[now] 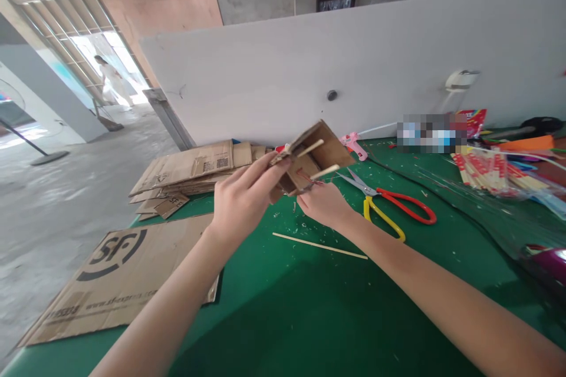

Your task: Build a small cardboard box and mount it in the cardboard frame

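Above the green table (283, 306), a small cardboard box (335, 144) is held up tilted, its hollow side facing partly toward me. Two pale wooden sticks (325, 172) poke out of it to the right. My left hand (247, 194) grips the box from the left, thumb along its upper edge. Closed against its lower edge is my right hand (325, 203), fingertips partly hidden behind the box. Thin reddish wires (305, 175) show near those fingers. A loose thin wooden stick (319, 245) lies on the table below the hands.
Scissors (374, 191) with red and yellow handles lie open right of my hands. Behind them rests a pink glue gun (354, 145). Cardboard sheets (194, 165) are stacked at the left, with a large printed piece (124, 277) nearer. Packaged sticks (481, 171) lie far right; a person (112, 79) is in the background.
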`<control>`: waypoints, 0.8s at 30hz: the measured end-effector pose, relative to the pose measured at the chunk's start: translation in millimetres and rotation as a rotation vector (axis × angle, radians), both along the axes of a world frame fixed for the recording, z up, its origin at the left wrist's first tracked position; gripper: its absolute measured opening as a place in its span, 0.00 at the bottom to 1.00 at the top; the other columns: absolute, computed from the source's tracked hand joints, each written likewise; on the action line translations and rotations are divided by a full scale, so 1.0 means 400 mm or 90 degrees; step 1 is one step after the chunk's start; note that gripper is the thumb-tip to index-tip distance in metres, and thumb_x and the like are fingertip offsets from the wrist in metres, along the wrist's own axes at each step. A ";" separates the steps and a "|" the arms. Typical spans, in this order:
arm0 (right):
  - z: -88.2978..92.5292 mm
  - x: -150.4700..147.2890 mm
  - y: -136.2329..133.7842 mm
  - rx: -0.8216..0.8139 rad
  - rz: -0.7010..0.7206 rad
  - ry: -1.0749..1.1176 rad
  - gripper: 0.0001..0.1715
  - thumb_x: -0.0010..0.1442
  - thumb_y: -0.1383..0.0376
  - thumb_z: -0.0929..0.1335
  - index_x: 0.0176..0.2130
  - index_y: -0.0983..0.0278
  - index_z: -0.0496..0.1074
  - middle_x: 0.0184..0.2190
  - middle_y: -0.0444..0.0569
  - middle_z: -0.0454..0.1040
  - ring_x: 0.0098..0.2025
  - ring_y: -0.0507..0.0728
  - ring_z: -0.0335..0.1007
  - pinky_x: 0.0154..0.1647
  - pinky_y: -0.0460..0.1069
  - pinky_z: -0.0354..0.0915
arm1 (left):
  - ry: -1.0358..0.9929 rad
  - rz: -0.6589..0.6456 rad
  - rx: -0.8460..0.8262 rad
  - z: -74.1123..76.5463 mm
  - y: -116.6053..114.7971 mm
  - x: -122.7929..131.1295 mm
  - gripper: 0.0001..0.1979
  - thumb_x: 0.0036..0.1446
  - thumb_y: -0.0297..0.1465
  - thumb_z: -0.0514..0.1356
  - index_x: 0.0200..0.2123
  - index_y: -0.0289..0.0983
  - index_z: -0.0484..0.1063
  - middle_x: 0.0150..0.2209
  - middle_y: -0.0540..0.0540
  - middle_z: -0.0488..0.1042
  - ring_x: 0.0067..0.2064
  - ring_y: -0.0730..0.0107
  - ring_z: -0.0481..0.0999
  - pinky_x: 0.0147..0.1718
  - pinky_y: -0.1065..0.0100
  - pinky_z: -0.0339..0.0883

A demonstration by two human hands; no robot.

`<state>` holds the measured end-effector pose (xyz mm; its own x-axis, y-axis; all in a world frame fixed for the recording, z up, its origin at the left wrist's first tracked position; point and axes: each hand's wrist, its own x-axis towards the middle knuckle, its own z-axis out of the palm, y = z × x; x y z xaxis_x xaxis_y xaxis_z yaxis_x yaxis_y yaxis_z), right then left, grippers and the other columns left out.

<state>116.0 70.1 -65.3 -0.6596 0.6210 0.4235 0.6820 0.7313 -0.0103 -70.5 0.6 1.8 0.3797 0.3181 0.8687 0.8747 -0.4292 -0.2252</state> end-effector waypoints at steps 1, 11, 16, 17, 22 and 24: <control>-0.002 0.005 -0.001 0.003 0.002 -0.028 0.19 0.65 0.69 0.57 0.47 0.68 0.72 0.41 0.60 0.76 0.40 0.62 0.73 0.38 0.54 0.66 | -0.025 0.018 -0.002 0.001 0.007 -0.013 0.21 0.59 0.21 0.52 0.50 0.46 0.73 0.47 0.47 0.79 0.40 0.70 0.79 0.33 0.72 0.70; -0.021 0.015 -0.013 -0.237 0.151 -0.079 0.23 0.65 0.62 0.63 0.57 0.66 0.70 0.61 0.58 0.64 0.62 0.64 0.59 0.60 0.59 0.60 | -0.492 -0.009 -0.221 0.051 0.055 -0.121 0.17 0.58 0.29 0.55 0.51 0.44 0.69 0.45 0.47 0.76 0.31 0.73 0.78 0.28 0.72 0.74; -0.020 0.090 -0.042 -0.231 0.195 -0.092 0.19 0.62 0.72 0.63 0.49 0.63 0.76 0.52 0.54 0.74 0.52 0.59 0.71 0.54 0.54 0.66 | -0.653 -0.103 -0.361 0.044 0.075 -0.146 0.18 0.53 0.27 0.57 0.49 0.42 0.69 0.43 0.45 0.76 0.28 0.73 0.76 0.21 0.72 0.74; -0.023 0.107 -0.050 -0.223 0.188 -0.090 0.20 0.62 0.74 0.62 0.49 0.62 0.76 0.51 0.52 0.74 0.51 0.59 0.71 0.52 0.54 0.67 | -0.673 -0.117 -0.376 0.042 0.078 -0.148 0.18 0.52 0.27 0.57 0.48 0.41 0.69 0.42 0.45 0.76 0.28 0.72 0.77 0.21 0.72 0.74; -0.034 0.157 -0.073 -0.190 0.132 -0.097 0.24 0.61 0.79 0.58 0.45 0.62 0.75 0.44 0.50 0.76 0.47 0.57 0.71 0.45 0.52 0.68 | -0.755 -0.144 -0.438 0.037 0.086 -0.142 0.18 0.50 0.26 0.58 0.46 0.40 0.70 0.40 0.45 0.75 0.27 0.72 0.76 0.19 0.73 0.73; -0.036 0.162 -0.070 -0.174 0.118 -0.109 0.23 0.61 0.79 0.58 0.43 0.62 0.75 0.41 0.51 0.76 0.44 0.58 0.71 0.44 0.53 0.68 | -0.793 -0.155 -0.467 0.036 0.088 -0.138 0.18 0.49 0.26 0.59 0.46 0.39 0.70 0.37 0.46 0.75 0.26 0.73 0.76 0.19 0.72 0.73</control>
<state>180.8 42.2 -79.7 -0.8186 0.5589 0.1320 0.5466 0.8288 -0.1194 -125.6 35.7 16.3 -0.3707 0.8626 0.3442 0.2271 -0.2752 0.9342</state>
